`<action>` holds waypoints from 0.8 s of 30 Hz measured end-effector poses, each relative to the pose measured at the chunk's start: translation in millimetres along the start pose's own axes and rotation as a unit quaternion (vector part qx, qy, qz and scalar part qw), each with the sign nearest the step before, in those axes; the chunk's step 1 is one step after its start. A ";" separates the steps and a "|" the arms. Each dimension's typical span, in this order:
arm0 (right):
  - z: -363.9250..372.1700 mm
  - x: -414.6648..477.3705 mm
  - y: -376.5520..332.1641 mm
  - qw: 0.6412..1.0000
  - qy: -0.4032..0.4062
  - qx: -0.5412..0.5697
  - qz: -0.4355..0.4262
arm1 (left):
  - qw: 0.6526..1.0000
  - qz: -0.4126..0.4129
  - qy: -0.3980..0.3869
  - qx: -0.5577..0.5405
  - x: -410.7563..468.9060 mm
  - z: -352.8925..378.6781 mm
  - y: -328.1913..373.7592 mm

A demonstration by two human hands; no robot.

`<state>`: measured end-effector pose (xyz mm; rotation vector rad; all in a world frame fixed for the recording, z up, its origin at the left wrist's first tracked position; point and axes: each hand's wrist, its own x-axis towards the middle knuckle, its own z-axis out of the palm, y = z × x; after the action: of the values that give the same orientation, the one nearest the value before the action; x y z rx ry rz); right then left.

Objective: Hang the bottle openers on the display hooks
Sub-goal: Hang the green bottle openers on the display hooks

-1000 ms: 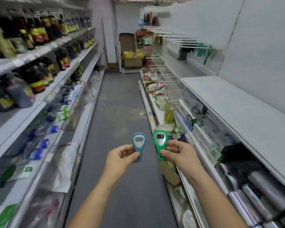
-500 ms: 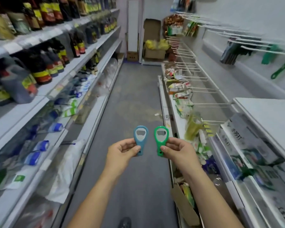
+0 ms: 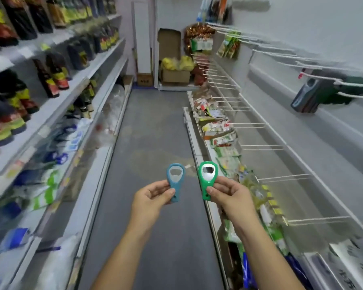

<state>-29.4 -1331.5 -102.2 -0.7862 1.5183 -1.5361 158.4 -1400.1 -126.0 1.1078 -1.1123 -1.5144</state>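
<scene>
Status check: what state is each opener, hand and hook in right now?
blue bottle opener: upright, pinched by its handle, not hung
green bottle opener: upright, pinched by its handle, not hung
left hand: holds the blue one
right hand: holds the green one
upper right hook: loaded
hung openers: hanging, blurred
lower hooks: bare

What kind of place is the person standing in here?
Most likely an aisle of a small grocery or general store. Shelves of dark sauce bottles line the left side, wire display hooks stick out from the right wall, and a cardboard box of stock sits at the far end.
</scene>
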 end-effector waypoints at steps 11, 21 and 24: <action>-7.3 254.4 -47.7 0.998 0.016 0.052 -0.041 | 1.000 0.016 -0.010 0.018 243.3 94.1 45.1; -34.9 391.8 -77.6 0.982 0.155 0.070 -0.080 | 0.988 0.017 -0.146 0.036 412.0 204.3 66.4; -44.4 416.8 -76.0 0.969 0.224 0.065 -0.084 | 0.975 0.004 -0.216 0.045 455.6 237.9 65.5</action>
<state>-273.6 -1679.7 -77.3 -0.5202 1.6769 -2.0196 -138.7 -1822.2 -80.5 0.8485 -1.4894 -1.7628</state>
